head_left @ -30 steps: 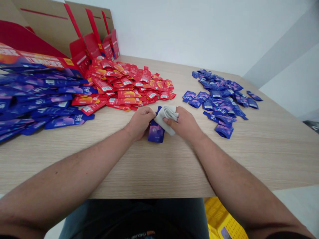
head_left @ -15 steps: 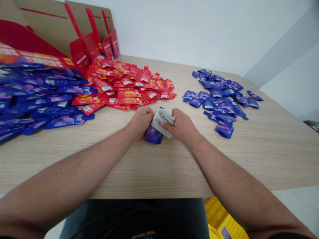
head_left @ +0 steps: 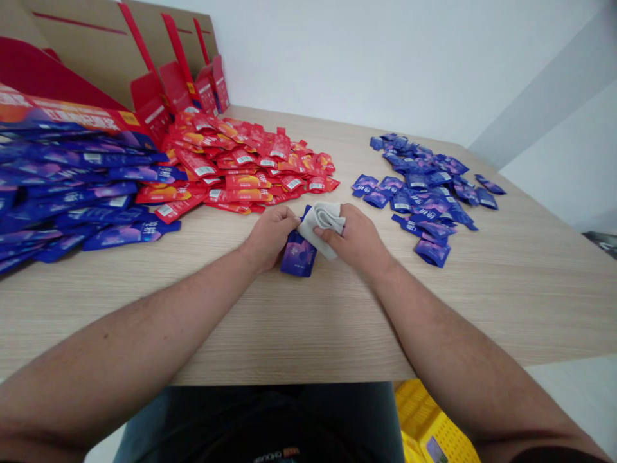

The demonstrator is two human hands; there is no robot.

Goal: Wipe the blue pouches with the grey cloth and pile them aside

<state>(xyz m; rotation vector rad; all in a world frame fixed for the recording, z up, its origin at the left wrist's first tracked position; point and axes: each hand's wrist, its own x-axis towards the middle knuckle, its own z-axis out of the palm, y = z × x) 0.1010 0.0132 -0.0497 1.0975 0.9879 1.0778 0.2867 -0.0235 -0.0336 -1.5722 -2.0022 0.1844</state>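
Observation:
Near the middle of the table, my left hand (head_left: 274, 236) is closed on the left edge of a blue-purple sachet (head_left: 297, 256) with a printed front. A folded pale grey cloth (head_left: 324, 225) is bunched in my right hand (head_left: 359, 241), its thumb pressing on the folds. The cloth overlaps the upper right part of the sachet and covers it there. My left fingertips meet the cloth's left edge. The sachet's lower part shows below the hands, just above the tabletop.
A heap of red sachets (head_left: 250, 170) lies beyond my left hand, with blue sachets (head_left: 96, 193) left of it. Red cardboard boxes (head_left: 149, 103) stand behind them. More blue sachets (head_left: 424, 186) are scattered at the right. Below the table's edge is a yellow crate (head_left: 434, 424).
My right hand and the cloth have shifted slightly up and to the right across the sachet. More of its printed front shows. My left hand has stayed nearly in place.

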